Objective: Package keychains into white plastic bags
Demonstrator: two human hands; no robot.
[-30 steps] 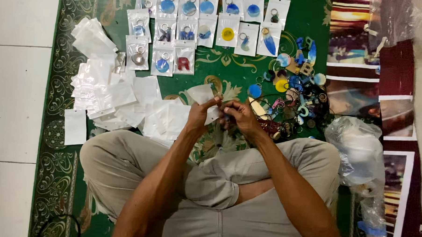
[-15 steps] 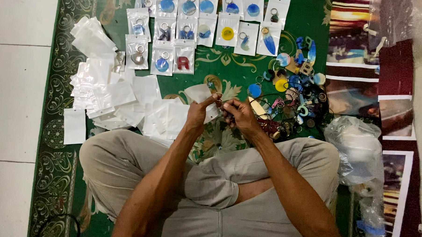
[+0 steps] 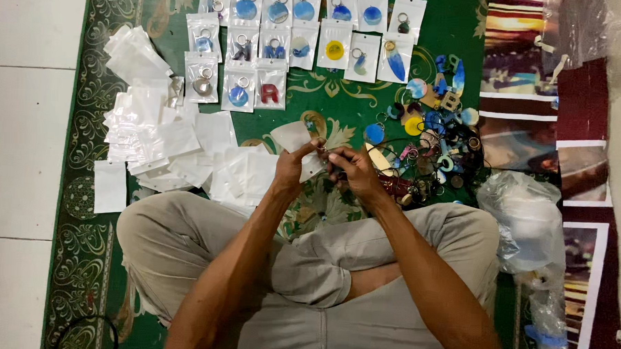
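Note:
I sit cross-legged on a green patterned rug (image 3: 340, 103). My left hand (image 3: 293, 168) holds a small clear plastic pouch (image 3: 291, 135) that sticks up above my fingers. My right hand (image 3: 352, 172) is pinched on a small keychain piece right beside the pouch's mouth; the piece is mostly hidden by my fingers. Both hands meet just in front of my knees. To the right of my right hand lies a pile of loose colourful keychains (image 3: 432, 148).
Rows of filled pouches with keychains (image 3: 294, 46) lie at the far side of the rug. A heap of unfilled clear pouches (image 3: 163, 145) spreads on the left. A crumpled plastic bag (image 3: 526, 220) sits at the right, beside printed pictures (image 3: 518, 47). White tile floor (image 3: 20, 116) borders the left.
My hands have stayed together at the same spot with only small finger movement on the pouch and piece. Nothing else has moved.

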